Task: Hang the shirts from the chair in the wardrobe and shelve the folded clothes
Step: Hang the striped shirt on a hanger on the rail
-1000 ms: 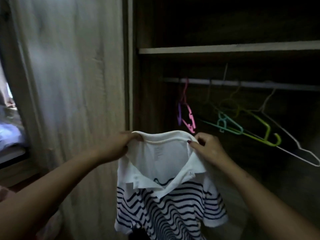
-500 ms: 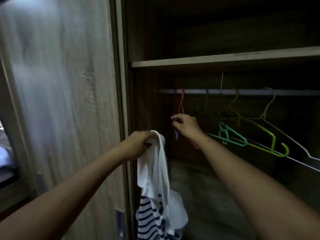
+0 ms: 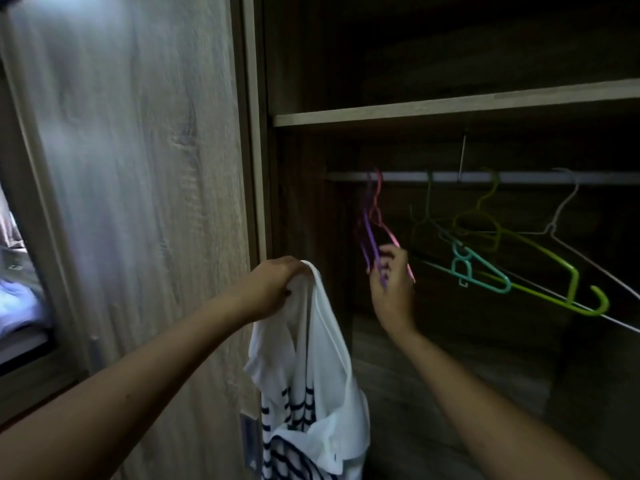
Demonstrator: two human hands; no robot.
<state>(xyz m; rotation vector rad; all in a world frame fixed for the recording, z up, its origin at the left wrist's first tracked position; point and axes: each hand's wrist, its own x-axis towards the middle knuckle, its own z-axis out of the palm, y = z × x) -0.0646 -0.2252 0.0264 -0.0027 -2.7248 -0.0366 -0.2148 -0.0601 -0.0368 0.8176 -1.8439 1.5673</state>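
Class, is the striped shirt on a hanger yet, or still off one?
Off. The striped shirt dangles bunched from the left hand, below the rail.

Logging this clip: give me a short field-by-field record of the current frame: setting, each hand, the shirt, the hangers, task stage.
setting: open wardrobe, shelf above a hanging rail
left hand: grip shut on the collar of the striped shirt, which dangles beside the wardrobe door
right hand: fingers around the lower part of the purple hanger, next to the pink hanger
other hangers: teal hanger, lime hanger, white hanger, all empty
task stage: shirt not yet on a hanger; hanger not yet off the rail
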